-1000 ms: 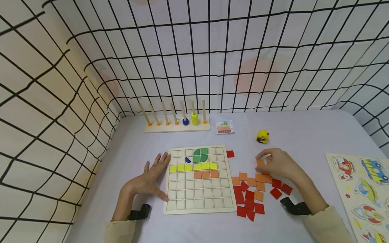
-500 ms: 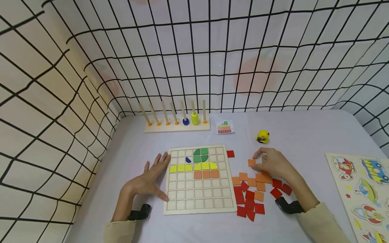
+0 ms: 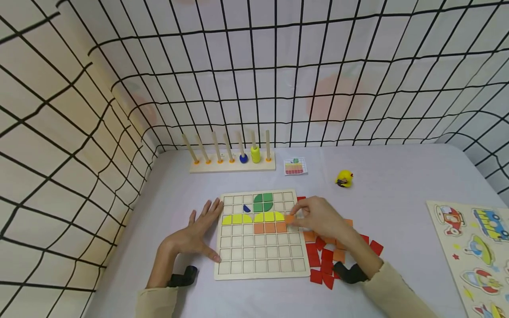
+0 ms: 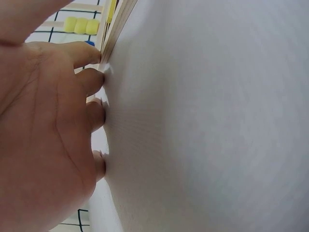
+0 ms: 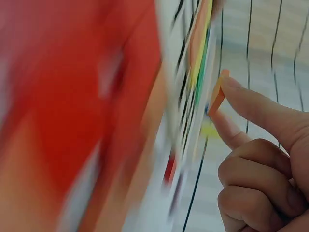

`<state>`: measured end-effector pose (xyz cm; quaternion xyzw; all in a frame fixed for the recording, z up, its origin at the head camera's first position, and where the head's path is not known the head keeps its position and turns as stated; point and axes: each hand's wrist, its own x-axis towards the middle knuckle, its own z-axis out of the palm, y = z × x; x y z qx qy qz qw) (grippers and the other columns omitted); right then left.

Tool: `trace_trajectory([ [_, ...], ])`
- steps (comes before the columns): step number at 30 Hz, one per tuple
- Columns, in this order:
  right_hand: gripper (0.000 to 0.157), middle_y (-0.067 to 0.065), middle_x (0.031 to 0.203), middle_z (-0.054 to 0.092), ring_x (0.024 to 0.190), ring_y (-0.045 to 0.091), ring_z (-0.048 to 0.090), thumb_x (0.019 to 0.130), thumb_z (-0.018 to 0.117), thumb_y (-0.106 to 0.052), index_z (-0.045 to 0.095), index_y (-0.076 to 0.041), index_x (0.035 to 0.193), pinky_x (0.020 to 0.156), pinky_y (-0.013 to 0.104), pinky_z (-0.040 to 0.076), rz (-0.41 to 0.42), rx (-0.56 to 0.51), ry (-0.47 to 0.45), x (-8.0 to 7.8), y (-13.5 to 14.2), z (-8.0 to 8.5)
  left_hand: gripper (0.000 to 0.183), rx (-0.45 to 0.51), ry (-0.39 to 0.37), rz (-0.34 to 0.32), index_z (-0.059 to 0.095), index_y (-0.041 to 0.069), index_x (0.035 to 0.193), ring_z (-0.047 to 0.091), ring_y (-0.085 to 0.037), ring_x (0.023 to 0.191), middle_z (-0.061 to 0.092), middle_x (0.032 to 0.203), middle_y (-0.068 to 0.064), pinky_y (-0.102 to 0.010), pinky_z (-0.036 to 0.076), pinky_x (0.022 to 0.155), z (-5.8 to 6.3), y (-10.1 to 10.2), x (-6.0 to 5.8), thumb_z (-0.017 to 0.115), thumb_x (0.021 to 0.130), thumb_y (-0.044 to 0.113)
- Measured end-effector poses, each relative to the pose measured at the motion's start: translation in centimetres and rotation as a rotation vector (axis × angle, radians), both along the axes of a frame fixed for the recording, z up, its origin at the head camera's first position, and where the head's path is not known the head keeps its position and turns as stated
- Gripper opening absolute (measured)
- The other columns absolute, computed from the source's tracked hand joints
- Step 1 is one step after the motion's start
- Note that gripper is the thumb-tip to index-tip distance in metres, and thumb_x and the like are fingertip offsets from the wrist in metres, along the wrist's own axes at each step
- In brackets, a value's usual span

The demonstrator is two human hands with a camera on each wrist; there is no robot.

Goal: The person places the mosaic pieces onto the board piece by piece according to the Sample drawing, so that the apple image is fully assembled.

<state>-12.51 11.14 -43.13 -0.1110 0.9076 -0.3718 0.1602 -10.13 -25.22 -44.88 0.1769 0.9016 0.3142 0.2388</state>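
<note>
My right hand (image 3: 323, 217) pinches an orange square tile (image 5: 219, 93) between thumb and forefinger, over the right side of the wooden grid board (image 3: 260, 268). The tile is beside the right end of a row of orange tiles (image 3: 269, 227). Above that row sit yellow pieces (image 3: 237, 219), green pieces (image 3: 263, 202) and one small blue piece (image 3: 246, 208). My left hand (image 3: 191, 238) lies spread with straight fingers on the table, its thumb and fingertips touching the board's left edge. In the left wrist view, fingertips (image 4: 99, 113) rest on the white cloth.
Loose red tiles (image 3: 313, 255) and orange tiles (image 3: 339, 255) lie right of the board, partly behind my right arm. A peg rack (image 3: 232, 167), a small pattern card (image 3: 295, 166) and a yellow duck (image 3: 344, 179) stand behind. A picture puzzle (image 3: 467, 256) lies far right; black netting encloses the table.
My right hand has moved left with the orange tile, from above the loose pile to over the board's right side. The left hand has stayed in place.
</note>
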Motion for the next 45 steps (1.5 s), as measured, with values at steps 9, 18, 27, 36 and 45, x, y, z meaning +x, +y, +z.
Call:
trace_trajectory([
  [9, 0.021, -0.003, 0.072, 0.057, 0.071, 0.015, 0.049, 0.076, 0.093, -0.023, 0.077, -0.014, 0.086, 0.056, 0.025, 0.034, 0.077, 0.007, 0.064, 0.6, -8.5, -0.8, 0.147, -0.008, 0.003, -0.012, 0.006, 0.01, 0.167, -0.018, -0.04, 0.161, -0.008, 0.175, -0.014, -0.072, -0.017, 0.121, 0.0, 0.3, -0.2, 0.101, 0.059, 0.035],
  [18, 0.019, 0.002, 0.094, 0.073, 0.082, 0.018, 0.051, 0.075, 0.092, -0.014, 0.082, -0.016, 0.091, 0.065, 0.03, 0.037, 0.073, -0.006, 0.059, 0.6, -9.0, -0.8, 0.148, -0.027, -0.004, 0.001, 0.006, 0.01, 0.167, -0.017, -0.039, 0.161, -0.008, 0.176, -0.013, -0.071, -0.016, 0.122, 0.1, 0.4, -0.2, 0.102, 0.058, 0.035],
  [27, 0.013, 0.002, 0.103, 0.077, 0.099, 0.019, 0.061, 0.078, 0.09, -0.014, 0.083, -0.018, 0.089, 0.077, 0.034, 0.048, 0.124, 0.003, 0.11, 0.4, -9.6, -1.1, 0.148, -0.024, 0.0, 0.001, 0.006, 0.011, 0.167, -0.017, -0.039, 0.161, -0.008, 0.176, -0.013, -0.072, -0.016, 0.122, -0.1, 0.3, -0.2, 0.102, 0.058, 0.036],
  [36, 0.018, -0.004, 0.064, 0.052, 0.059, 0.013, 0.041, 0.084, 0.086, -0.018, 0.083, -0.014, 0.102, 0.053, 0.022, 0.028, 0.087, -0.04, 0.052, 0.3, -5.6, 0.0, 0.149, -0.018, 0.0, 0.003, 0.005, 0.011, 0.167, -0.018, -0.039, 0.161, -0.008, 0.175, -0.013, -0.072, -0.017, 0.121, -0.1, 0.2, -0.2, 0.102, 0.057, 0.036],
  [45, 0.03, -0.001, 0.057, 0.04, 0.051, 0.014, 0.037, 0.08, 0.088, -0.019, 0.076, -0.009, 0.106, 0.049, 0.021, 0.03, -0.017, 0.11, -0.11, 1.0, 4.2, -0.2, 0.149, -0.027, 0.001, 0.004, 0.005, 0.01, 0.167, -0.019, -0.039, 0.161, -0.009, 0.175, -0.013, -0.071, -0.017, 0.122, 0.0, 0.0, -0.2, 0.102, 0.057, 0.036],
])
